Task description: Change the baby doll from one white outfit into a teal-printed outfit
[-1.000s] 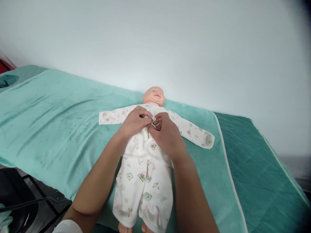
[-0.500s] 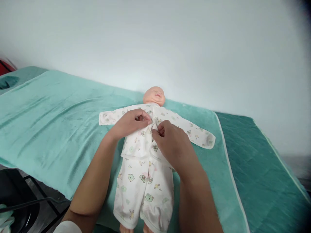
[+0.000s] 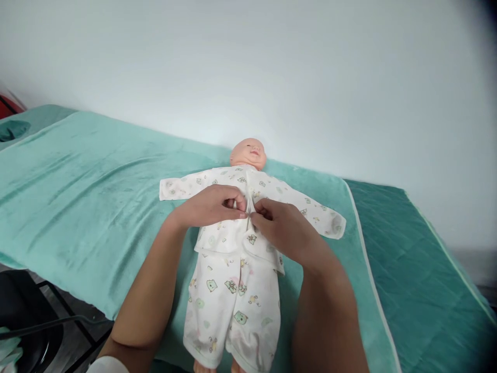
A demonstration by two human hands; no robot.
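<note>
A baby doll (image 3: 248,153) lies on its back with its head toward the wall. It wears a white printed jacket (image 3: 217,241) and matching trousers (image 3: 233,311), its sleeves spread out to both sides. My left hand (image 3: 217,204) pinches one front edge of the jacket at mid-chest. Opposite it, my right hand (image 3: 281,223) pinches the other front edge, and the fingertips of both hands almost meet. Below my hands the jacket front hangs apart in a small gap. Any fastener between the fingers is hidden.
A light green blanket (image 3: 97,171) covers the bed under the doll, over a darker green sheet (image 3: 411,259) at the right. A pale wall (image 3: 272,67) rises behind. A black object (image 3: 23,311) and a dark cable (image 3: 58,322) are at the lower left.
Both hands have moved down the jacket front, from the upper chest to mid-chest, and their fingertips are closer together. The doll lies as before.
</note>
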